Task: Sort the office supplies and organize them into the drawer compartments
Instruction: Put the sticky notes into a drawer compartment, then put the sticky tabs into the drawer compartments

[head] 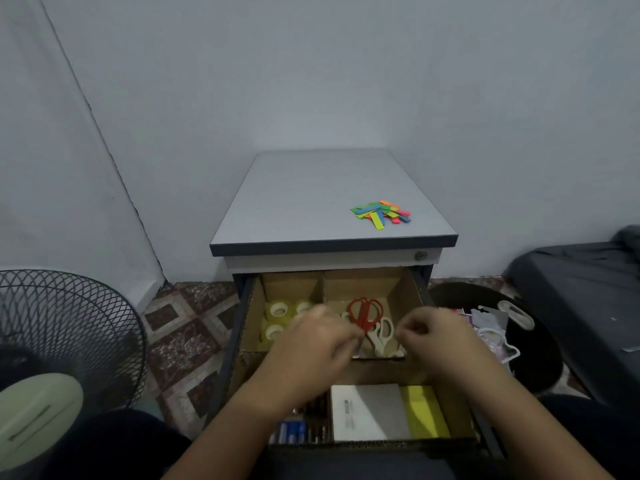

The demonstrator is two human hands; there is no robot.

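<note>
Two hands (311,344) (433,336) hang over scissors (364,315), hiding the drawer (247,327).

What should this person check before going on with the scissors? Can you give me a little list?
1. Drawer open: ok.
2. Red scissors inside the scissors compartment: ok.
3. Left hand grips the scissors: cannot tell, blurred.
4. Right hand holding something: cannot tell.
5. Tape rolls in their own compartment: ok.
6. Coloured strips sorted away: not ok, they lie on the cabinet top.
</note>
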